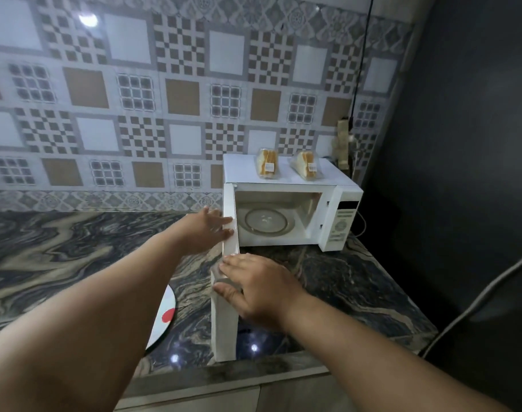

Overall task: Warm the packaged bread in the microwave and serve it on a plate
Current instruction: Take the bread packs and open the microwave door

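Observation:
A white microwave (340, 215) stands on the marble counter at the back right. Its door (225, 322) is swung wide open toward me, showing an empty cavity with a glass turntable (265, 223). Two clear packs of sliced bread (267, 163) (306, 165) sit on the microwave's top. My left hand (207, 230) rests with straight fingers against the outer face of the door near its hinge. My right hand (255, 288) lies over the door's top edge, fingers extended, thumb on the inner side. A white plate (164, 319) with a red mark lies left of the door, partly hidden by my left arm.
The dark marbled counter (60, 257) runs left along a patterned tile wall. A black surface (461, 144) stands right of the microwave, with a cable (476, 295) crossing it. A black cord and wall socket (343, 144) are behind the microwave. The counter's front edge is near me.

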